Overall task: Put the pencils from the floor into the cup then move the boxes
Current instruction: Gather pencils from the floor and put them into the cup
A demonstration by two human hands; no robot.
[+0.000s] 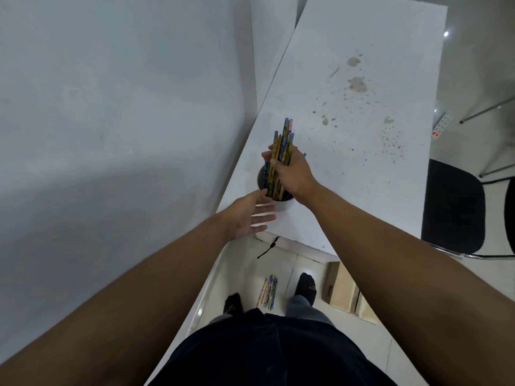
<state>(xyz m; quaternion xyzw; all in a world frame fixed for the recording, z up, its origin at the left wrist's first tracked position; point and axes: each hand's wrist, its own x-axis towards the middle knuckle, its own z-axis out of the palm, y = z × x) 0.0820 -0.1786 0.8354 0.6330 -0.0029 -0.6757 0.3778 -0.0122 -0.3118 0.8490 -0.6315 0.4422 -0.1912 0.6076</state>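
Head view: right hand point(292, 174) grips pencils point(284, 140) in cup point(282, 205) on stained white table point(362, 151); left hand point(248, 215) spread open.

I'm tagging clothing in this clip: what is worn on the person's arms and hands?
Nothing that shows. The left hand and right hand are bare, with no gloves, watch or bracelet. The left forearm and right forearm are uncovered to the frame edge, with no sleeve in view.

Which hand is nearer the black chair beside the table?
Right. The right hand grips pencils over the cup, on the side toward the chair; the left hand is open beside the cup, on the side toward the wall.
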